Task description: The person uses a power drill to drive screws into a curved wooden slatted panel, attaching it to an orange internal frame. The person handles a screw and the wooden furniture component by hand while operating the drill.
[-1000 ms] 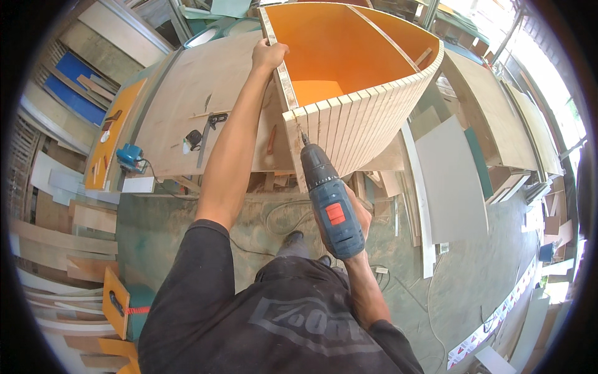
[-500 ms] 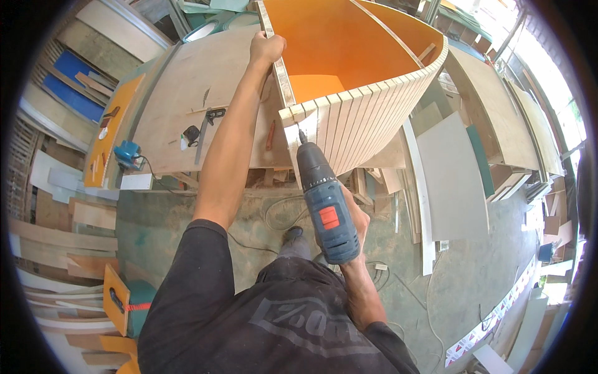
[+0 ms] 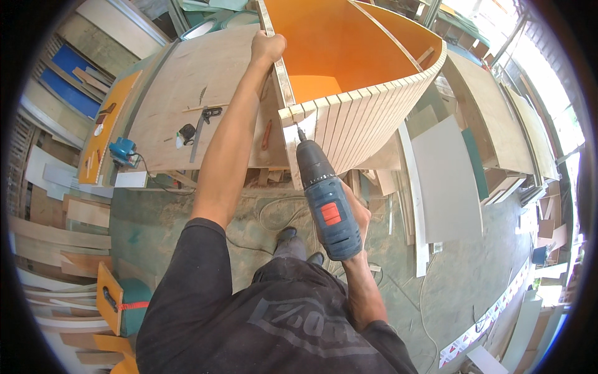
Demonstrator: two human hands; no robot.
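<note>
A curved wooden cabinet with a slatted outer face and an orange inside stands on the workbench in front of me. My left hand is closed over the top of its left edge. In my right hand is a dark blue cordless drill with a red patch, its body hiding most of my fingers. The bit points at the near corner of the cabinet, at a pale patch just below the rim; the tip appears to touch the wood there.
On the workbench lie a combination square, a tape measure and a red-handled tool. A blue corded power tool sits at its left end. White panels lean at right; cords cross the floor.
The view has shifted slightly, so the bench and floor sit a little further left. My left hand keeps its hold, and the drill stays at the same corner of the cabinet.
</note>
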